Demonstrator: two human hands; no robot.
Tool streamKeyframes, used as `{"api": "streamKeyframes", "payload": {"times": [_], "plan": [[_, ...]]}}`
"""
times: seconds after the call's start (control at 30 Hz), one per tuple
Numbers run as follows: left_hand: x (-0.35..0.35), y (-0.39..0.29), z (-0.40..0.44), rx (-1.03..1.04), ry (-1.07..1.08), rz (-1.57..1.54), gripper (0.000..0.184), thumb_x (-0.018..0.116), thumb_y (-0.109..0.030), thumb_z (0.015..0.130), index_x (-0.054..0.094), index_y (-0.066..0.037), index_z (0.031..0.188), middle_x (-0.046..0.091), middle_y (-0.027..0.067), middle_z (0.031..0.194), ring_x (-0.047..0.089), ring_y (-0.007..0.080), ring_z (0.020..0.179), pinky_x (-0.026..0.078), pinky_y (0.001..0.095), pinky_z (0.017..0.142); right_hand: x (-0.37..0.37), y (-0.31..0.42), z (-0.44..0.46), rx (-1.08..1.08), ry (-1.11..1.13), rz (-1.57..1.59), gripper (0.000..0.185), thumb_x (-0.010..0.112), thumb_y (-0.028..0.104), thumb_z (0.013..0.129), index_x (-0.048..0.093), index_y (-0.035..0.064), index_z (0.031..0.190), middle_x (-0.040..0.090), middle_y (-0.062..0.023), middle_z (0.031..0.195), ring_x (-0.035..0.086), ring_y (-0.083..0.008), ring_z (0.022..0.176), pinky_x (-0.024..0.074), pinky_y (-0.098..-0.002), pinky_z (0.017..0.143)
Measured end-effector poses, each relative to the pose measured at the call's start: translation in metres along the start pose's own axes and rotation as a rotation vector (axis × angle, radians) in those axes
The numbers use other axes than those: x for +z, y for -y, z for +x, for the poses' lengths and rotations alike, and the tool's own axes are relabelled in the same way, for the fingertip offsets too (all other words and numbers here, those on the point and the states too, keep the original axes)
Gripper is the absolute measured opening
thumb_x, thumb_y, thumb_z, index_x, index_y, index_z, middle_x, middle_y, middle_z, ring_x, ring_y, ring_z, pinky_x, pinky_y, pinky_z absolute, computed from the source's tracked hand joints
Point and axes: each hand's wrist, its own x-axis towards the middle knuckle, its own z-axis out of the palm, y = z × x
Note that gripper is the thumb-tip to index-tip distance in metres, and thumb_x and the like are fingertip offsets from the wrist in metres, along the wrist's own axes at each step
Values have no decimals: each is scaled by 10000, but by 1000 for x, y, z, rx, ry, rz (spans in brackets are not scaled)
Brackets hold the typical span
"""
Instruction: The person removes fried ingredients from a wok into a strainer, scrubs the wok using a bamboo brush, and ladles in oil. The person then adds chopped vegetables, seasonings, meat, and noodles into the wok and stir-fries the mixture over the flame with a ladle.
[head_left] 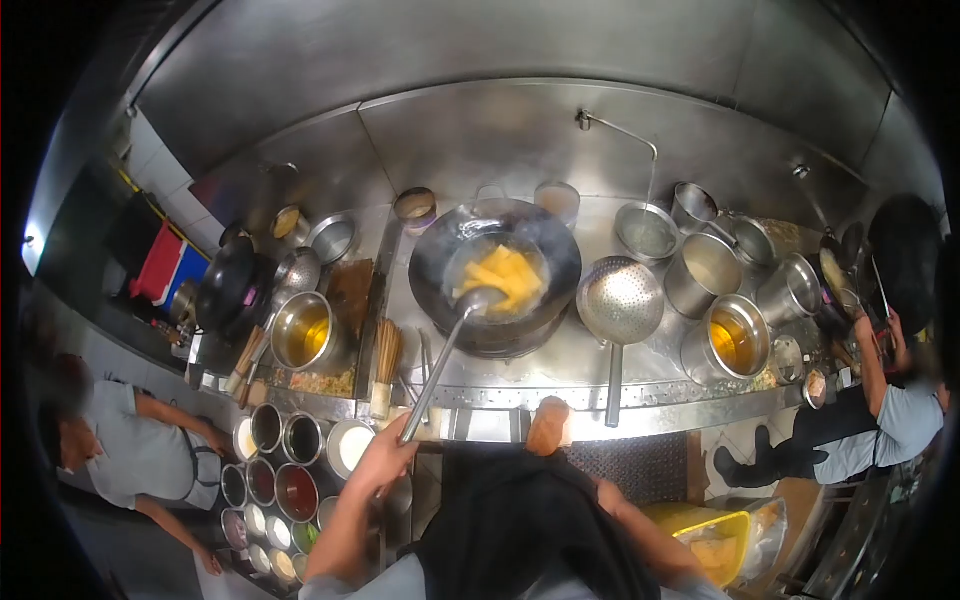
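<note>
My left hand (382,458) is closed round the handle of a long metal ladle (440,375). The ladle's bowl rests in a large dark wok (433,263), against yellow strips of food (505,275) lying in bubbling liquid. Light steam hangs over the wok. My right hand (608,496) is low beside my dark apron (510,520), which hides its fingers. A folded brown cloth (548,426) lies on the counter's front edge, ahead of that hand. Right of the wok sits a perforated skimmer (620,300), its handle pointing towards me.
Metal pots of yellow oil stand left (302,330) and right (735,340). A bamboo brush (385,365) is left of the wok. Containers of sauces (297,492) fill the lower left. A yellow bin (715,540) is lower right. Other people (150,440) (850,430) stand on both sides.
</note>
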Motion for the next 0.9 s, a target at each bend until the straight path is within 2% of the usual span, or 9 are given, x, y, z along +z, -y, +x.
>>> {"api": "streamKeyframes", "payload": {"times": [0.03, 0.17, 0.27, 0.33, 0.43, 0.67, 0.73, 0.77, 0.9], "plan": [[-8, -3, -5, 0, 6, -8, 620, 561, -98, 894, 400, -109, 1492, 575, 48, 689, 531, 144, 510, 459, 306, 504, -8, -6, -19, 153, -7, -559, 327, 602, 221, 932, 671, 29, 1188, 703, -192, 1111, 678, -304, 1040, 529, -388, 900], [-23, 3, 29, 12, 116, 145, 640, 579, -145, 899, 378, -130, 1507, 597, 86, 712, 546, 167, 514, 481, 330, 535, -1, -209, 2, 85, -92, -380, 387, 593, 319, 899, 696, 20, 1123, 697, -221, 1087, 676, -351, 1026, 521, -421, 910], [-17, -3, 71, 58, 104, 298, 637, 579, -191, 898, 379, -119, 1498, 672, 179, 823, 640, 280, 612, 527, 408, 649, 10, -232, 9, 165, -90, -386, 388, 590, 320, 901, 695, 20, 1123, 695, -222, 1091, 674, -352, 1031, 519, -424, 911], [6, 38, 135, 425, -202, 544, 636, 577, -193, 888, 387, -132, 1492, 691, 247, 957, 675, 412, 820, 520, 498, 778, 14, -230, 9, 176, -99, -387, 389, 588, 320, 901, 695, 20, 1122, 694, -223, 1094, 672, -352, 1034, 518, -426, 911], [24, 6, 164, 218, -201, 516, 642, 584, -202, 880, 390, -139, 1489, 657, 288, 1061, 614, 480, 1002, 478, 535, 888, 22, -234, 8, 185, -118, -371, 389, 585, 322, 902, 695, 19, 1122, 691, -225, 1098, 670, -353, 1038, 517, -429, 912], [44, -17, 184, 226, -327, 241, 635, 582, -229, 909, 375, -118, 1499, 682, 266, 1013, 632, 459, 1002, 490, 507, 892, 41, -237, 10, 177, -151, -342, 391, 577, 324, 905, 694, 19, 1120, 686, -228, 1108, 665, -354, 1049, 513, -435, 913], [38, 3, 208, 419, -446, 194, 630, 586, -207, 920, 369, -123, 1506, 700, 232, 946, 691, 390, 827, 530, 472, 791, 44, -238, 7, 179, -154, -337, 392, 575, 325, 906, 694, 19, 1120, 685, -229, 1111, 664, -355, 1052, 512, -437, 914], [23, -35, 178, 165, -235, -26, 628, 594, -163, 918, 374, -102, 1503, 701, 189, 889, 672, 271, 614, 549, 404, 652, 45, -241, 9, 179, -152, -337, 392, 574, 325, 906, 694, 19, 1120, 684, -230, 1113, 663, -355, 1054, 511, -438, 914], [15, -24, 189, 199, -251, -84, 625, 598, -140, 914, 381, -73, 1496, 679, 139, 820, 601, 174, 494, 525, 340, 532, 45, -248, 14, 180, -149, -349, 394, 570, 327, 907, 693, 18, 1119, 681, -232, 1119, 660, -356, 1060, 509, -442, 915]]}}
